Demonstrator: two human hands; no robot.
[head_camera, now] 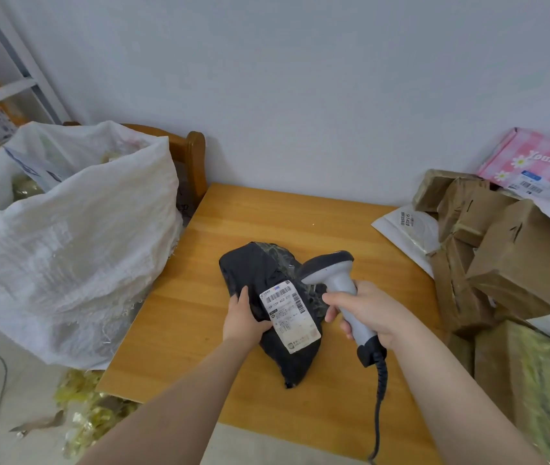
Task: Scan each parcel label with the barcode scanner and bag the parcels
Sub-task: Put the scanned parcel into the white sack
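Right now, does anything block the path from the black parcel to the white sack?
Nothing visible does: only bare tabletop lies between the black parcel and the open white sack beside the table's left edge.

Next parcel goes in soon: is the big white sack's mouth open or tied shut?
Open: the white sack gapes at the top, rim slack, with a blue-and-white parcel showing inside.

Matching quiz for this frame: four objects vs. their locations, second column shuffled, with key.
1. black plastic-wrapped parcel with white label
2. grey handheld barcode scanner
3. large white woven sack
4. pink checked cardboard box

A. atop the brown box pile
B. gripped in the right hand
C. standing open, left of the wooden table
D. held by the left hand, label up

Pairs: 1-D, 2-B, 3-C, 4-A
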